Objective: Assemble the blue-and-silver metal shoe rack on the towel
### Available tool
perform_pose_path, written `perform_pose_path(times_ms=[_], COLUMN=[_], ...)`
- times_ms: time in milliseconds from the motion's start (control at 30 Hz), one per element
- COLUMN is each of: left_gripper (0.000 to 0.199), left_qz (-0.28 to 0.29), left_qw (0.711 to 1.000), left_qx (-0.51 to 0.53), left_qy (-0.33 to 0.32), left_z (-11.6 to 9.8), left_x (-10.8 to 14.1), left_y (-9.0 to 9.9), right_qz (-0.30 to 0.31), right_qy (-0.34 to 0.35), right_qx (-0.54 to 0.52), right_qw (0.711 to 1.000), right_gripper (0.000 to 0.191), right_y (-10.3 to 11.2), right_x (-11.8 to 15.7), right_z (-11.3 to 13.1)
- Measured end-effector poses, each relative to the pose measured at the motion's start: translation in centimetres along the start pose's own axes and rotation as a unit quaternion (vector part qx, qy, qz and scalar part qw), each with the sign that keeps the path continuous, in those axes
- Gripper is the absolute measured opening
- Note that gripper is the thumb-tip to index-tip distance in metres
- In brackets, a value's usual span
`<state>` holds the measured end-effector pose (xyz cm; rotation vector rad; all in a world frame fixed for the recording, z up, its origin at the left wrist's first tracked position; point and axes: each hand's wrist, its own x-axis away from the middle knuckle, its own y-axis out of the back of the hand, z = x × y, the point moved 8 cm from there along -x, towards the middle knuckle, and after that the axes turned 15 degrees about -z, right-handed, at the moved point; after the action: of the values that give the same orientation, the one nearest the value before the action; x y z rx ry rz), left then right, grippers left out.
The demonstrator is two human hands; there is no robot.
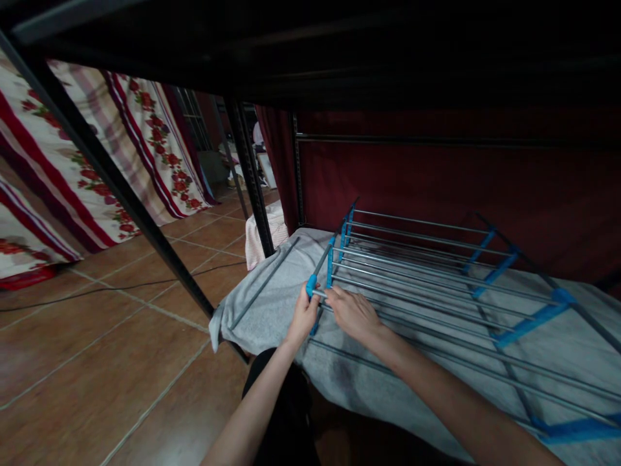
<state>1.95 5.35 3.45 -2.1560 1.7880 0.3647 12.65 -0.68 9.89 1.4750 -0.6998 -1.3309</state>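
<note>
A rack of thin metal bars with blue plastic joints (533,321) lies on a grey cloth (320,375). My left hand (303,317) is closed around the rack's near left corner, at a blue plastic connector (311,285). Just right of it, my right hand (353,312) is closed on a metal bar (321,294) that runs into this connector; its fingertips are partly hidden. Both hands are close together. Left of them, a separate-looking grey tube (266,283) rests on the cloth.
A black metal frame surrounds the cloth-covered surface, with a post (250,175) at the left and a dark shelf (310,52) overhead. Behind hangs a dark red cloth (436,181). Tiled floor (97,362), a cable (160,283) and a floral curtain (150,129) lie left.
</note>
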Motion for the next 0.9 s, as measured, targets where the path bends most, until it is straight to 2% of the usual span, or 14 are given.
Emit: perform_pose_path(times_ms=[200, 467, 567, 667, 733, 800, 900], left_gripper=[0.022, 0.021, 0.027, 0.051, 0.061, 0.055, 0.038], left_qz=[0.004, 0.009, 0.032, 0.050, 0.006, -0.046, -0.034], left_qw=[1.000, 1.000, 0.999, 0.998, 0.999, 0.997, 0.991], left_qx=[-0.001, 0.005, 0.013, 0.036, 0.039, -0.005, -0.067], left_qy=[0.003, -0.004, 0.000, 0.010, 0.034, 0.068, 0.109], left_z=[0.6, 0.3, -0.2, 0.9, 3.3, 6.7, 11.3], left_x=[0.1, 0.1, -0.1, 0.1, 0.6, 1.9, 4.4], left_y=[0.0, -0.1, 0.1, 1.6, 3.7, 5.6, 5.9], right_qz=[0.025, 0.011, -0.041, -0.115, -0.110, -0.069, 0.001], right_qy=[-0.027, -0.026, 0.001, 0.063, 0.078, 0.028, -0.054], right_qx=[-0.043, -0.057, -0.042, -0.051, -0.065, -0.066, -0.054], right_qw=[0.998, 0.998, 0.998, 0.990, 0.989, 0.995, 0.997], right_gripper=[0.032, 0.030, 0.036, 0.040, 0.037, 0.033, 0.035], right_y=[0.0, 0.0, 1.5, 2.6, 1.1, -2.3, -8.7], right_x=[-0.3, -0.8, -0.2, 2.7, 5.7, 8.6, 11.8], right_z=[-0.2, -0.4, 0.5, 2.4, 3.1, 2.1, 0.0])
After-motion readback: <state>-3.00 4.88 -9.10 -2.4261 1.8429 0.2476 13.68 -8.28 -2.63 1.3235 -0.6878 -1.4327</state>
